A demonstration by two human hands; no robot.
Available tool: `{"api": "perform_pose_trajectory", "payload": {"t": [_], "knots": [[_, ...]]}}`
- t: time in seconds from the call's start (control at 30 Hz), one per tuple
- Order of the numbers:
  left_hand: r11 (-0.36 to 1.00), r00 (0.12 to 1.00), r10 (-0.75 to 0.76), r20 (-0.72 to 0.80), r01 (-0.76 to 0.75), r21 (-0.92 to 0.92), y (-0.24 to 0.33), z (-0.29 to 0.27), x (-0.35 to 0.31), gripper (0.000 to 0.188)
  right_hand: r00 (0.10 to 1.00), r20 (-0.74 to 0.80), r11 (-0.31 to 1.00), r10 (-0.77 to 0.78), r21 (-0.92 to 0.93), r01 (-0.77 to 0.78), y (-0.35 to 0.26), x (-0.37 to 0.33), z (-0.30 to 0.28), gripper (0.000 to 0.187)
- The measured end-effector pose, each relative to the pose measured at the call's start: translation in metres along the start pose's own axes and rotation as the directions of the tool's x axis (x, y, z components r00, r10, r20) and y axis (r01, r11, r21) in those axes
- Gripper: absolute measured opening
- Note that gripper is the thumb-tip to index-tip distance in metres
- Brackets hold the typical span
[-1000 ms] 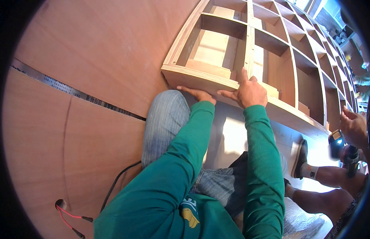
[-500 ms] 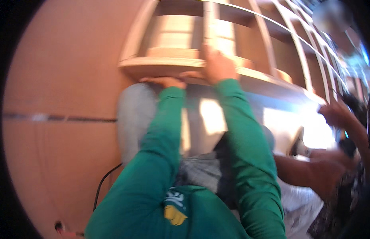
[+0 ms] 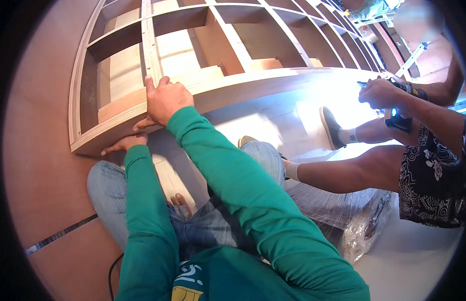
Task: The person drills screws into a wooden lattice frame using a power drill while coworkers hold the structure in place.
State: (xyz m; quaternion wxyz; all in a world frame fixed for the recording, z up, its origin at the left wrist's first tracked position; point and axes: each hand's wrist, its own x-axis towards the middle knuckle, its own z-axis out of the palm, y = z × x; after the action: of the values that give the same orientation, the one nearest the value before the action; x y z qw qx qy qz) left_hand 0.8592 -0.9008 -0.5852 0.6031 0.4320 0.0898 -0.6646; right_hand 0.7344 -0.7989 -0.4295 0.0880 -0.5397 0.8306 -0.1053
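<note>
A large wooden shelf frame point(image 3: 220, 95), divided into rows of compartments, leans across the upper part of the view. My right hand point(image 3: 168, 101) grips its near edge board where an upright divider meets it, thumb underneath and fingers over the top. Just below and to the left, my left hand point(image 3: 127, 143) lies against the lower side of the same board with its fingers stretched out. Both sleeves are green.
To the right, a co-worker's hand point(image 3: 381, 93) holds a dark power tool point(image 3: 397, 120), partly hidden. Their leg point(image 3: 351, 168) reaches close to my knee. A plastic-wrapped bundle point(image 3: 363, 228) lies beside me. A reddish-brown panel wall point(image 3: 42, 115) stands at left; a black cable point(image 3: 111, 273) runs below.
My view has swung to the right, so the frame and my hands appear farther left. Both hands keep their places on the board. More of the co-worker and the tool shows.
</note>
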Motion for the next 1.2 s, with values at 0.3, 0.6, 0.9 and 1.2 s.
{"api": "perform_pose_trajectory", "payload": {"t": [0.3,0.6,0.9,1.2], "knots": [[0.998,0.998,-0.054,-0.015,0.053,-0.012,0.002,0.000,0.006,0.120,0.997,-0.071,0.998,-0.030,-0.051,0.026,0.004,0.001,0.011,0.143],[1.000,0.999,-0.018,-0.040,0.017,-0.020,-0.002,0.003,0.007,0.131,0.997,-0.070,0.999,-0.031,-0.009,0.031,0.003,-0.001,0.007,0.139],[0.999,0.997,-0.032,-0.064,0.034,0.028,0.002,0.001,0.006,0.119,0.997,-0.066,0.998,-0.040,-0.047,0.037,0.002,-0.002,0.004,0.140],[1.000,1.000,-0.020,-0.016,0.020,-0.001,0.002,0.001,0.005,0.119,0.999,-0.031,1.000,-0.022,0.003,0.023,0.002,-0.001,0.002,0.139]]}}
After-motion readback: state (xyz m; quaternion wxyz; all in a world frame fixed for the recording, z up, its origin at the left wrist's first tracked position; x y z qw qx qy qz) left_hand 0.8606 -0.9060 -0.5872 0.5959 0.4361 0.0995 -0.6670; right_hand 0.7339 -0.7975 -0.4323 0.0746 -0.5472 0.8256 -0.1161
